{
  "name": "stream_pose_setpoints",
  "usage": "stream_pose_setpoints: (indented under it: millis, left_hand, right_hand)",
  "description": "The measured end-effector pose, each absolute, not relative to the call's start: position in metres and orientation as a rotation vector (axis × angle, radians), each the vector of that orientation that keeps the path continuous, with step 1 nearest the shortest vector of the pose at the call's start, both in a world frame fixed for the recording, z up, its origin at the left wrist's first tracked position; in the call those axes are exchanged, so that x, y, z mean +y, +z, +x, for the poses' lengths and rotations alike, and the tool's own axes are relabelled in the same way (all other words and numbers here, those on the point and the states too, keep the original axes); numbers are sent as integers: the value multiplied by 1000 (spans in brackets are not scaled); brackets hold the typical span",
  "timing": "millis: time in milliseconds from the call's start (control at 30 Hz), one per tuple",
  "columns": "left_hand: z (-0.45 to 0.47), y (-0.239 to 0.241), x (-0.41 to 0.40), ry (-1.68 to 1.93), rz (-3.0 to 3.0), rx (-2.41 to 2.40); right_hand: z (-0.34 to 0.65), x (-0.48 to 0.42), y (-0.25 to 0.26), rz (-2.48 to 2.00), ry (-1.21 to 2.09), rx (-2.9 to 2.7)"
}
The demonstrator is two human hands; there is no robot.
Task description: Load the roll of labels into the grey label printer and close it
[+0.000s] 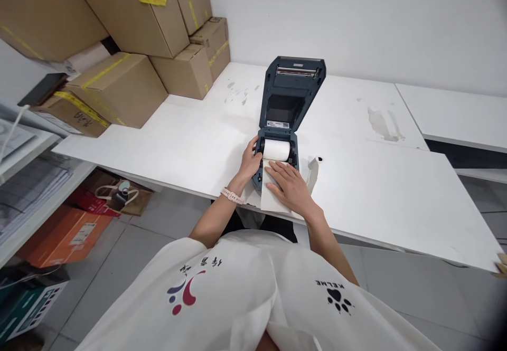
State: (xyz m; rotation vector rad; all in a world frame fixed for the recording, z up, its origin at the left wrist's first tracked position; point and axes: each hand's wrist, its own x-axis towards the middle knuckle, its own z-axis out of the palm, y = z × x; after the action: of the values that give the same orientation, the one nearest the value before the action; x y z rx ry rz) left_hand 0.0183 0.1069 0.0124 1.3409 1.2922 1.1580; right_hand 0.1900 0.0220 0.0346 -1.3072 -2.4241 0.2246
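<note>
A dark blue-grey label printer (273, 84) stands on the white table with its lid raised. Inside its body lies a white label roll (276, 149), and a strip of label paper (272, 202) runs from it over the front and past the table edge. My left hand (250, 162) grips the printer's left side, thumb at the inner rim near the roll and fingers outside. Flat on the strip rests my right hand (291, 187), fingers stretched out and hiding part of the printer's front. Right of the printer is a small spool (318, 159) with a curling tail.
Several cardboard boxes (119, 87) are stacked at the table's left end against the wall. The white table (376, 192) has worn patches and a seam at right. Below left are a shelf (47, 198), an orange box (63, 237) and a paper bag (138, 203).
</note>
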Motion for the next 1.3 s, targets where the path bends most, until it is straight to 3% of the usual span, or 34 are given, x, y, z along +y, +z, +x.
stream_pose_setpoints:
  millis: [633,900,1100,1300]
  left_hand:
    - [17,14,108,1143,1326,1262]
    - [15,20,57,1047,1253,1225]
    - [6,17,12,981,1222,1223]
    - [6,16,12,962,1242,1201]
  right_hand:
    - [177,15,42,-1424,198,-2448]
    - [203,17,50,-1185,602,-1991]
    - [244,112,111,-1140,548,-1561]
    - [231,222,168,-1146,929,-1414]
